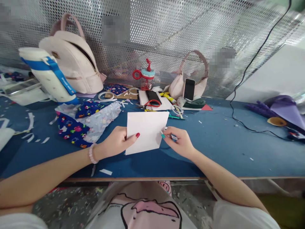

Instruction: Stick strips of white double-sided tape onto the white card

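Note:
My left hand grips the left edge of a white rectangular card, thumb on its front and fingers behind. The card is tilted up above the blue table. At the card's right edge, my right hand is closed in a pinch. A small white strip sticks out from its fingers; whether it is paper or tape backing I cannot tell. Beside my left forearm lies a crumpled piece of blue patterned fabric with a pale underside. Scissors with red handles rest just beyond the card.
A white and blue bottle and a cream backpack stand back left. Farther back are a red-handled cup, a phone and a small pink bag. A black cable crosses the right side; paper scraps lie around.

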Demonstrator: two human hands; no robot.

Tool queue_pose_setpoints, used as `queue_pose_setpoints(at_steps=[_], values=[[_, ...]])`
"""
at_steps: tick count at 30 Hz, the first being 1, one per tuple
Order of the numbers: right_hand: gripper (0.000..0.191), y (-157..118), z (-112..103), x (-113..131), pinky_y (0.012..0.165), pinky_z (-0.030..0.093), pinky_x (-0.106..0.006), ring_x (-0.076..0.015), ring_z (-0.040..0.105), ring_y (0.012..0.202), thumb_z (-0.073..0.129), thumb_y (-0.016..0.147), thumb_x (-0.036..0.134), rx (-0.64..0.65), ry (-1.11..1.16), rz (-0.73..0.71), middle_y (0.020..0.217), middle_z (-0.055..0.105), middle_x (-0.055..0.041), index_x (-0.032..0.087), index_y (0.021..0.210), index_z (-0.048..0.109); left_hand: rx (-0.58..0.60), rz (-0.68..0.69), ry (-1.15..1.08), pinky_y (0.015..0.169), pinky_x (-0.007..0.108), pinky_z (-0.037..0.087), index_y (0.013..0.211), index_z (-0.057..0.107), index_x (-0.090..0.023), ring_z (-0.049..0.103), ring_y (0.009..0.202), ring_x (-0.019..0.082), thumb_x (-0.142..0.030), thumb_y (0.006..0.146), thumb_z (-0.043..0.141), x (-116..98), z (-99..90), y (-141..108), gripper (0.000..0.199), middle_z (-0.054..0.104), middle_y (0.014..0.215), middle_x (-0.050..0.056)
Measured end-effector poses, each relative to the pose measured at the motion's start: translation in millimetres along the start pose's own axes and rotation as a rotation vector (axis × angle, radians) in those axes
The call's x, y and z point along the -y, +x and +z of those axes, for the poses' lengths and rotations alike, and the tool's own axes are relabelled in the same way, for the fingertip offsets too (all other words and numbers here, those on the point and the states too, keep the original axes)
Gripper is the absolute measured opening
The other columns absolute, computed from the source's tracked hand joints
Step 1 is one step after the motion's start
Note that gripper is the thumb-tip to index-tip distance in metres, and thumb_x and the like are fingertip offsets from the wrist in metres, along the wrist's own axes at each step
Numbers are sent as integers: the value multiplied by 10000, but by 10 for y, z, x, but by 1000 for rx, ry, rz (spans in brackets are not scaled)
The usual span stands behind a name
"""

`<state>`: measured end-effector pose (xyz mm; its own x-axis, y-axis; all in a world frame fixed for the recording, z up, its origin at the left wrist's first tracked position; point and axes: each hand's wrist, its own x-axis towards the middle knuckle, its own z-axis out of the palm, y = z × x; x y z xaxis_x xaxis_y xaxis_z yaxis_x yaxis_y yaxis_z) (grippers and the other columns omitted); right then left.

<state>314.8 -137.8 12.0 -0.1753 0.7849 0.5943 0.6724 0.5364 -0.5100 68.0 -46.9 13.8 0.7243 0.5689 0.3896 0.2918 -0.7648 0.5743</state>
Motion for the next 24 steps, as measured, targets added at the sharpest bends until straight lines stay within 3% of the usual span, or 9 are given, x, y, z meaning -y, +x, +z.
queue_pose_setpoints(at_steps=[16, 24], values=[[136, -6, 60, 116, 511, 404, -227, -101, 478, 544, 520, 841, 89, 5, -4, -180, 611, 526, 21, 206, 776, 546, -75, 109, 121, 607, 239, 452, 724, 607, -165, 633, 657, 173, -359, 928, 415, 24, 17, -2, 341, 654, 651, 29], [147, -13, 98, 154, 528, 418, -227, -103, 487, 548, 530, 842, 75, 14, 20, -207, 594, 515, 25, 205, 774, 540, -103, 84, 133, 607, 240, 443, 728, 614, -166, 630, 649, 175, -319, 896, 450, 55, 23, 13, 281, 652, 653, 26]])
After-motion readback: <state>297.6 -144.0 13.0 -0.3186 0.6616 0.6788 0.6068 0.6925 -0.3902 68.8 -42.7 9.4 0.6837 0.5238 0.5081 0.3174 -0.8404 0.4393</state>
